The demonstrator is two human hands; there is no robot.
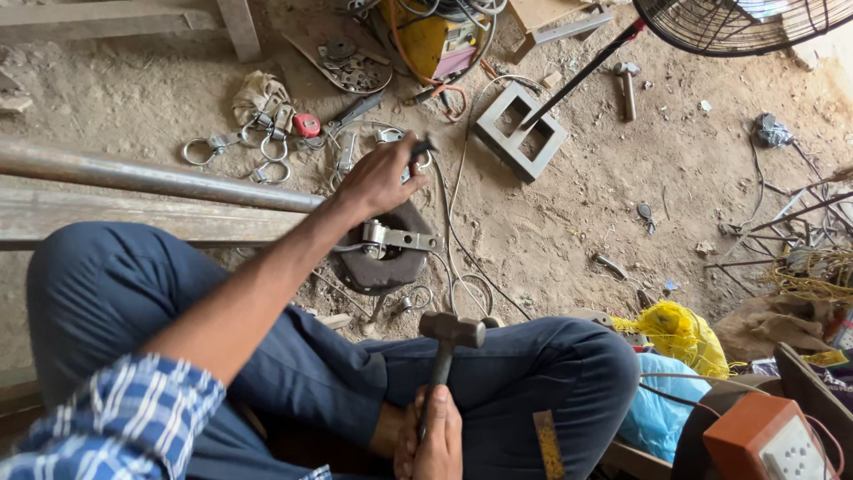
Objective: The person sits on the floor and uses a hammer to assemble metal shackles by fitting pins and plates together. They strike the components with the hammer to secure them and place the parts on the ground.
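My left hand [378,182] reaches out over the sandy ground and pinches a small dark punch-like tool [421,148]. Just below that hand, a shiny metal bracket [395,238] lies on a round dark iron block [384,267]. Low between my knees, my right hand [433,440] grips the handle of a hammer. The hammer head [452,330] is raised and sits short of the block. I sit with my legs in blue trousers spread to either side.
A long steel pipe [151,178] crosses at left over a wooden plank. Metal rings and clamps [267,142] lie beyond the block. A square steel frame [520,132], a second hammer [627,84], a fan [737,22], a yellow bag [680,333] and an orange box [769,440] lie about.
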